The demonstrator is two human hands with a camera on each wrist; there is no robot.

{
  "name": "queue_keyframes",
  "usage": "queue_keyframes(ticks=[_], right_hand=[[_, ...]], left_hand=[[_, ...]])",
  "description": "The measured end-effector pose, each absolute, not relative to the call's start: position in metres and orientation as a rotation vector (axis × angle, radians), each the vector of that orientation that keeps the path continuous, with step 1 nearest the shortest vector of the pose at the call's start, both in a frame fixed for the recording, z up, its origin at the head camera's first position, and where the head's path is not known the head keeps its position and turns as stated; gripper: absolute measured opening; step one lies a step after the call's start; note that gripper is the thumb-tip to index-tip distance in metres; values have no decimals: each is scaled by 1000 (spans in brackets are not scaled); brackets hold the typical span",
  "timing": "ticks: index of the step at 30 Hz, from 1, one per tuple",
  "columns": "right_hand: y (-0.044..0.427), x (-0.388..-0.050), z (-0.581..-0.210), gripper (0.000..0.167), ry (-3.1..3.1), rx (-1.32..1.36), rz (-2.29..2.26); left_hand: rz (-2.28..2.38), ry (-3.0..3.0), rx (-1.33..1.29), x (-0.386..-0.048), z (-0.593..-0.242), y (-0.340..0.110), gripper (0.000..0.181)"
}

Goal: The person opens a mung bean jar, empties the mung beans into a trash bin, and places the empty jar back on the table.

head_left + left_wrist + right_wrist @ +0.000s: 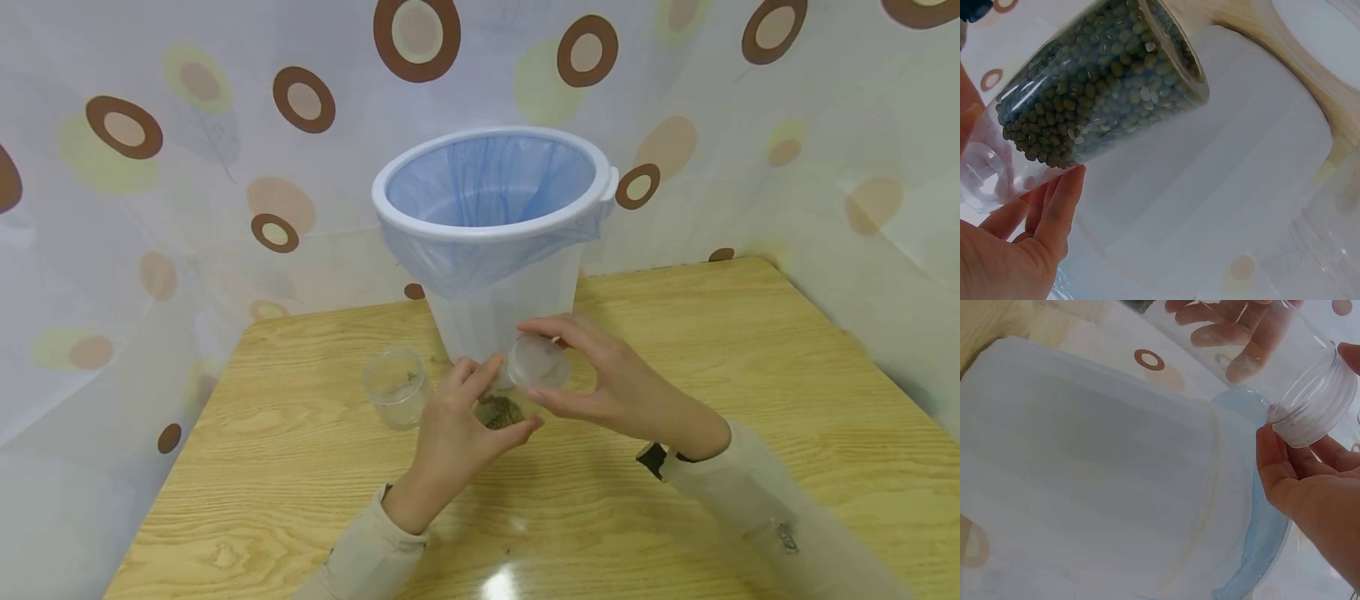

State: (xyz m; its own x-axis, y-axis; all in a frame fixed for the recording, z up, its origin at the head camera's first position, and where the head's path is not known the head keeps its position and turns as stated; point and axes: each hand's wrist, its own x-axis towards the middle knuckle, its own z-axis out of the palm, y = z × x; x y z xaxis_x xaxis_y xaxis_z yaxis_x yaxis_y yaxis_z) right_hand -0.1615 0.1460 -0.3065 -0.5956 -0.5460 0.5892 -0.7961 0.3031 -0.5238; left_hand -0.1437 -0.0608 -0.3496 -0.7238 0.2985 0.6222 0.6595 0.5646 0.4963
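Observation:
A clear jar [1104, 81], partly filled with green beans, is gripped by my left hand [465, 417], fingers around its side. In the head view the beans [498, 412] show between thumb and fingers. My right hand [622, 379] pinches a translucent lid [540, 362] by its rim at the jar's mouth. The right wrist view shows this lid [1319, 415] over the jar's end; whether it is loose or fastened I cannot tell. Left of the hands stands a second clear jar [397, 392] without a lid.
Behind the hands, a white bin [502, 321] lined with a blue bag [487, 179] stands on the wooden table [300, 500]. A patterned curtain [225, 125] hangs behind the table. Beside the bin, the left wrist view shows a white round thing [1325, 37].

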Motion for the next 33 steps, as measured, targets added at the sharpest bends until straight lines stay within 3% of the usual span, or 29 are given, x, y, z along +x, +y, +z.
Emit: queue_keyframes(ticks=[4, 9, 15, 33], right_hand=[[142, -162, -307, 59, -2278, 1173, 1214], [128, -152, -306, 50, -2365, 843, 1224], [115, -141, -305, 61, -2517, 586, 1080], [123, -141, -304, 47, -2392, 847, 1095]], left_hand=[[-1031, -2329, -760, -143, -349, -61, 67], [-1003, -2324, -714, -142, -349, -59, 69], [-899, -2263, -679, -144, -354, -56, 69], [-908, -2288, -699, -142, -354, -57, 66]])
